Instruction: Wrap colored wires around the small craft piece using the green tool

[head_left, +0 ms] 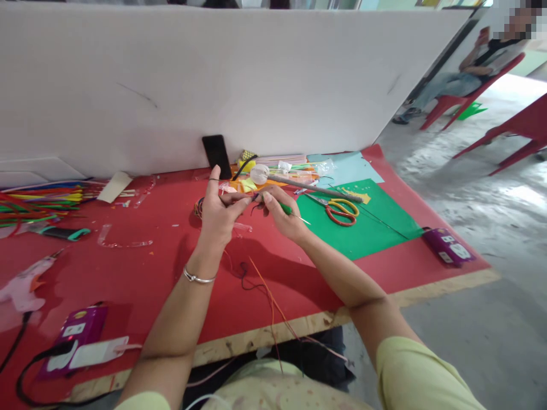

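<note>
as right hand [287,223] curls, green-handled tool [286,209] inside

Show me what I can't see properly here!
In the head view:
Tiny dark bit: too small, partly covered by fingers.
Green-handled tool: handle partly hidden by the right hand.
Pink glue gun: cut off by the left edge.
Coloured strands: partly hidden behind the left hand.

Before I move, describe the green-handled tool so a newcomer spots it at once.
Find the red-topped table, then the right hand above it. That hand holds the green-handled tool, its thin metal shaft sticking out to the right. Unlike the nearby scissors, with red and yellow loops, it shows one green handle.
</note>
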Motion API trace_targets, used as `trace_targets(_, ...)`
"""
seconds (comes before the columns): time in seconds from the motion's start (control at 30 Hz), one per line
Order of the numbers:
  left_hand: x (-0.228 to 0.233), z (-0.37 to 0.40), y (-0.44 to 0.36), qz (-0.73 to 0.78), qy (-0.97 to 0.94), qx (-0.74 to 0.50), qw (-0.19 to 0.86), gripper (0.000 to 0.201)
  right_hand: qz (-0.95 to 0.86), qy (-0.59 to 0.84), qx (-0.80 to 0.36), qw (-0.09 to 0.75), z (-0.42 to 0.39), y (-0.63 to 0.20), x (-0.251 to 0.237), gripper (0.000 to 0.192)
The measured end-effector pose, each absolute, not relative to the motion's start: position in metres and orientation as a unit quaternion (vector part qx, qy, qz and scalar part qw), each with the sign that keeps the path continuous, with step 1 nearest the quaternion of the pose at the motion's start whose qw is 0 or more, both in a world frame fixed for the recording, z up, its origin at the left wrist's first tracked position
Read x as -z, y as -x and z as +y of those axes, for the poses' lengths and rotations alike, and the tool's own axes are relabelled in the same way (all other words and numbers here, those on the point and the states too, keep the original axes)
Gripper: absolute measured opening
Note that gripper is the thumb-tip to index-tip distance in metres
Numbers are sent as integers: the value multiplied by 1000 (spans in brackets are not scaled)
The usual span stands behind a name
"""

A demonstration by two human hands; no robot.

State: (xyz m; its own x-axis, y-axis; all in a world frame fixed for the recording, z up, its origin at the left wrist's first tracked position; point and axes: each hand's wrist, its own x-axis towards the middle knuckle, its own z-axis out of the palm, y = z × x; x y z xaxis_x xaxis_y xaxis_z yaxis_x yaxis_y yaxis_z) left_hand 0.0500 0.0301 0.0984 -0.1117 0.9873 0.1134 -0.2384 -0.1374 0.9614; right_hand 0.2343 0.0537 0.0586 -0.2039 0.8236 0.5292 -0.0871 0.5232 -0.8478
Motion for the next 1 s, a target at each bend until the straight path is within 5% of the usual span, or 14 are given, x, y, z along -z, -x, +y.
trace_targets(0.17,-104,33,-37,385,-392,-531,646,135,-674,220,-425,563,55,-236,-57,45)
trace_targets(0.37,-100,34,-37,406,-429,-555,586,138,-700,227,-451,506,60,-247,-69,54)
trace_targets(0.57,-92,28,-59,446,-472,-632,422,124,-740,275,-250,561,55,-239,-65,40)
trace_targets(0.7,-98,29,-54,404,-413,-598,555,131,-753,249,-186,580,49,-236,-62,32)
trace_targets(0.83,-108,32,-34,367,-382,-505,682,119,-752,214,-293,551,52,-243,-66,44)
trace_targets(1.0,-107,33,-25,328,-427,-462,705,107,-673,152,-512,512,68,-253,-62,46)
